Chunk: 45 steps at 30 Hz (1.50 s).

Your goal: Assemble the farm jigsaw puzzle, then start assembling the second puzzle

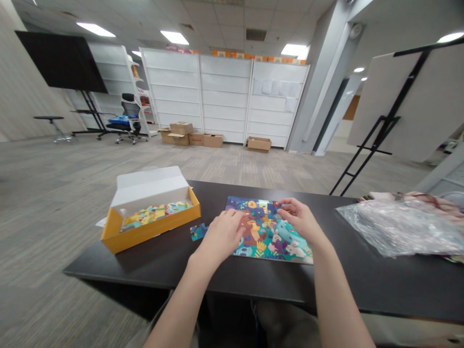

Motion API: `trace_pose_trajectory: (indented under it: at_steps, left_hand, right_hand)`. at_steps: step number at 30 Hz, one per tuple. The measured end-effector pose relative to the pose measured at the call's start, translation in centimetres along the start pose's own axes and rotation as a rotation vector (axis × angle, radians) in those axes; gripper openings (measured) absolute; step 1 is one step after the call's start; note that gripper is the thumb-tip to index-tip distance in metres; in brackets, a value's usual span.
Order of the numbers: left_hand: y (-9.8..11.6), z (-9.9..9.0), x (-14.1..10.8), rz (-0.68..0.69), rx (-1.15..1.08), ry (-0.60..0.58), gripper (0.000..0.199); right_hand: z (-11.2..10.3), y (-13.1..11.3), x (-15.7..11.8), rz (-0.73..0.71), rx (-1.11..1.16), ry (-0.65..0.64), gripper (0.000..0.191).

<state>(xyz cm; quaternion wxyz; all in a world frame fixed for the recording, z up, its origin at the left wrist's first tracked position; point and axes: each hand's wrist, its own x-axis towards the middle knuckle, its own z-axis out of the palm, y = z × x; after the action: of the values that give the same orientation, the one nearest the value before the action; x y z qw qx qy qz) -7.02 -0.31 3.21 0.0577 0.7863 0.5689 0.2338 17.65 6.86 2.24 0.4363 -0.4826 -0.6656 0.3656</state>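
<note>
Indoors, blk tbl [350, 261] w/ puzzle [266, 237], wht shelves [225, 94]

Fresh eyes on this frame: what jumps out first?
Probably the colourful animal puzzle on the dark table, with the left hand over its left side and the right hand at its upper right. Next, the open yellow box of loose pieces on the table's left, then the shiny clear plastic bag on the right.
</note>
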Motion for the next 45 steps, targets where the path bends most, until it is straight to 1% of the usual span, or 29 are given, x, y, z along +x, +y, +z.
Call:
trace_pose_trajectory:
  at_steps: [1, 3, 9, 12, 14, 17, 21, 24, 27, 29, 33, 36, 41, 45]
  left_hand:
    - [-0.2, -0.1, -0.2, -0.005, 0.046, -0.039, 0.028]
    - [-0.3, -0.1, -0.4, -0.006, 0.075, -0.07, 0.024]
    - [0.4, -0.4, -0.4, 0.016, -0.021, -0.034, 0.02]
    - [0.5, -0.6, -0.4, 0.036, -0.058, -0.017, 0.02]
    - [0.3, -0.6, -0.4, 0.034, -0.065, -0.001, 0.02]
    - [0.1, -0.5, -0.3, 0.013, -0.062, 0.015, 0.02]
    - [0.0, -0.4, -0.2, 0.02, -0.051, 0.006, 0.021]
    - [-0.1, -0.5, -0.2, 0.024, -0.028, 0.01, 0.022]
    - [-0.7, -1.0, -0.3, -0.01, -0.003, 0.012, 0.023]
    - [-1.4, -1.5, -0.3, -0.045, 0.005, 0.01, 0.023]
    - [-2.7, -2.3, -0.6, -0.1, 0.02, 0.014, 0.023]
    - [-3.2, -2.5, -0.8, -0.113, 0.038, 0.007, 0.024]
    - [-3.2, -2.4, -0.9, -0.122, 0.029, -0.016, 0.025]
    - [-4.0, -3.3, -0.9, -0.159, 0.004, -0.011, 0.023]
  right_hand:
    - [-0.1, 0.4, 0.1, 0.017, -0.027, -0.008, 0.034]
    - [-0.1, 1.2, 0.3, 0.04, -0.074, -0.031, 0.031]
    - [1.3, 2.7, 1.0, 0.056, -0.168, -0.056, 0.021]
    - [1.5, 3.4, 1.2, 0.057, -0.239, -0.057, 0.018]
    - [1.5, 3.8, 1.2, 0.043, -0.311, -0.036, 0.015]
    - [1.6, 4.0, 1.2, 0.018, -0.428, -0.012, 0.012]
    - [1.8, 3.9, 1.2, -0.028, -0.537, -0.016, 0.014]
    - [2.0, 3.6, 1.0, -0.068, -0.552, -0.006, 0.017]
    - [2.0, 3.2, 0.7, -0.109, -0.551, -0.047, 0.018]
    - [2.0, 2.9, 0.5, -0.114, -0.556, -0.086, 0.019]
    - [2.2, 2.6, 0.5, -0.094, -0.565, -0.112, 0.019]
    - [2.3, 2.8, 0.6, -0.088, -0.576, -0.135, 0.02]
    - [2.1, 3.8, 0.9, -0.112, -0.566, -0.147, 0.021]
    - [2.0, 3.8, 0.9, -0.135, -0.597, -0.159, 0.021]
